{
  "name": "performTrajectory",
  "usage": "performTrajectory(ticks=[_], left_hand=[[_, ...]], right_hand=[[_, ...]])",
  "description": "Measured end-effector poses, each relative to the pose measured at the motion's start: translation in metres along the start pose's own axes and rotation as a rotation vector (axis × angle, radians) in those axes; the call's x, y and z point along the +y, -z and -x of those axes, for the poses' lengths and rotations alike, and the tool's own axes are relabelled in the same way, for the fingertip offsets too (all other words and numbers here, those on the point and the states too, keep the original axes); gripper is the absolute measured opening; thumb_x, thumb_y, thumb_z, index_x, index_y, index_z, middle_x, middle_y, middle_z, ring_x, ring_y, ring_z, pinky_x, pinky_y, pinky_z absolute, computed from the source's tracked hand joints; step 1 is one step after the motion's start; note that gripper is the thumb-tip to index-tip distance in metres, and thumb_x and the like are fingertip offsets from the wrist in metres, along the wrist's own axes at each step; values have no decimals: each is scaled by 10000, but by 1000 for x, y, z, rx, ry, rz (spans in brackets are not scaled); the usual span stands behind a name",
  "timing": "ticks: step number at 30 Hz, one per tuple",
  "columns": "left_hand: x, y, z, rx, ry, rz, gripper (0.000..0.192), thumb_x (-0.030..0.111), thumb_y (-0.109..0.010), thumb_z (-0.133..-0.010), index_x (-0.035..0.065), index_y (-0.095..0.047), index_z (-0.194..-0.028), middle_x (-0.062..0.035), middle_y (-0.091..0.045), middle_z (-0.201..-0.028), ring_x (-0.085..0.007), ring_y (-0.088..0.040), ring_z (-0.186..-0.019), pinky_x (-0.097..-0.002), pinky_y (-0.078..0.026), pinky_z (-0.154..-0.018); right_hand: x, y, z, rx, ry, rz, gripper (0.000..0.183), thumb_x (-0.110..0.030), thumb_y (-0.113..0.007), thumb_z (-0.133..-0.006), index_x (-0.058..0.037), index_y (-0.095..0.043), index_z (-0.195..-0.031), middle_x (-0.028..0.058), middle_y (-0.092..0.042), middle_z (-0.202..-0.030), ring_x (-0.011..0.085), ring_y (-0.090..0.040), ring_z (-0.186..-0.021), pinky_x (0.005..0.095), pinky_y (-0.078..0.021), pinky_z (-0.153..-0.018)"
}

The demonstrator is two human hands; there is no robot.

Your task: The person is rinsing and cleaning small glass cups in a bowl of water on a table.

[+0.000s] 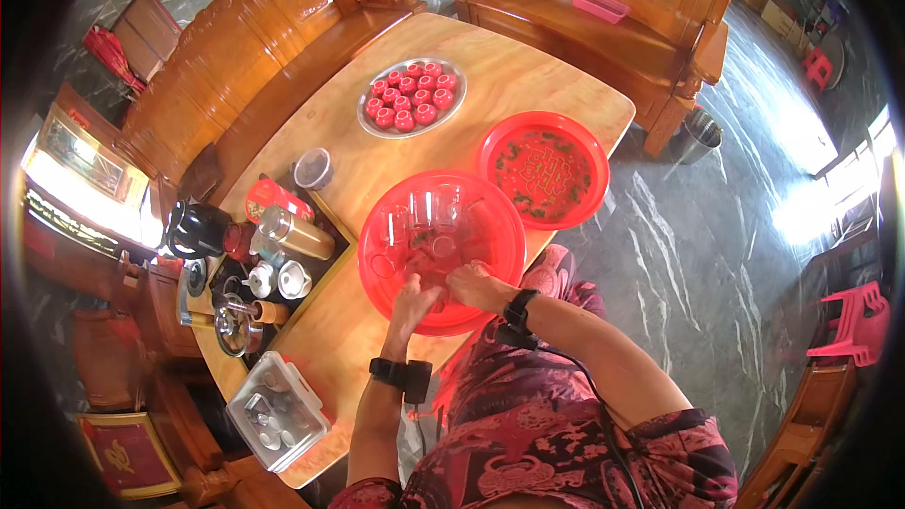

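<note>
A red plastic basin stands at the table's near edge, with several clear drinking glasses inside along its far side. Both of my hands reach down into its near part. My left hand has its fingers bent low in the basin, close to my right hand. The right hand's fingers curl downward, and their tips are hard to make out. Whether either hand grips a glass is not clear, because the red basin and the fingers hide what lies under them.
A red tray with a printed pattern sits right of the basin. Red cups fill a metal platter at the back. Left are a tea tray with teaware, a jar, an electric kettle and a clear plastic box. Wooden benches border the table.
</note>
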State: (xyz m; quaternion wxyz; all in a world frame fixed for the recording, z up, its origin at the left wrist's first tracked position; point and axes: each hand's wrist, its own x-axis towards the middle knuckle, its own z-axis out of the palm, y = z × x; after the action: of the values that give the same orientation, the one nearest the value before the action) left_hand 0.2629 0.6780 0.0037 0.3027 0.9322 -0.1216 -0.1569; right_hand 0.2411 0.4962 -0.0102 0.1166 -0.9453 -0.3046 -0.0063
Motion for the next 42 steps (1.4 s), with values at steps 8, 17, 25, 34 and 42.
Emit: performTrajectory(ticks=[8,17,25,34,42], left_hand=[[44,24,10,-257,156,1663,492,236,-483,-799,119,-373,-1265,-206,-609,-850,-275,-584,-622,-318,-473,-532],[45,19,11,-130,-77,1564,454,160,-513,-839,15,-332,-1229,-244,-573,-993,-354,-623,-826,-408,-530,-743],[36,15,15,156,-163,1604,443,121,-619,-795,44,-407,-1176,-143,-596,-979,-280,-614,-892,-398,-526,-756],[27,15,17,60,-218,1671,281,246,-574,-865,55,-532,-1068,-39,-613,-896,-157,-601,-823,-286,-487,-712],[32,23,19,27,-40,1540,304,313,-596,-834,67,-533,-1002,-45,-603,-911,-154,-596,-796,-278,-503,-690]], right_hand=[[-23,28,4,-199,-7,525,210,-193,-497,-776,-59,-576,-918,109,-539,-883,293,-562,-836,515,-463,-583],[11,-37,-9,-56,-112,-642,225,-126,-510,-728,-13,-567,-915,200,-607,-889,394,-586,-812,461,-478,-654],[9,60,18,174,-269,-929,267,-47,-611,-682,-22,-569,-945,135,-564,-734,228,-608,-714,331,-471,-653],[-30,111,6,584,118,-688,255,-8,-654,-691,-30,-478,-874,130,-482,-880,260,-522,-834,352,-461,-647],[-20,76,-2,655,-129,-624,515,-75,-706,-679,9,-422,-1100,172,-458,-1045,335,-520,-901,371,-459,-722]])
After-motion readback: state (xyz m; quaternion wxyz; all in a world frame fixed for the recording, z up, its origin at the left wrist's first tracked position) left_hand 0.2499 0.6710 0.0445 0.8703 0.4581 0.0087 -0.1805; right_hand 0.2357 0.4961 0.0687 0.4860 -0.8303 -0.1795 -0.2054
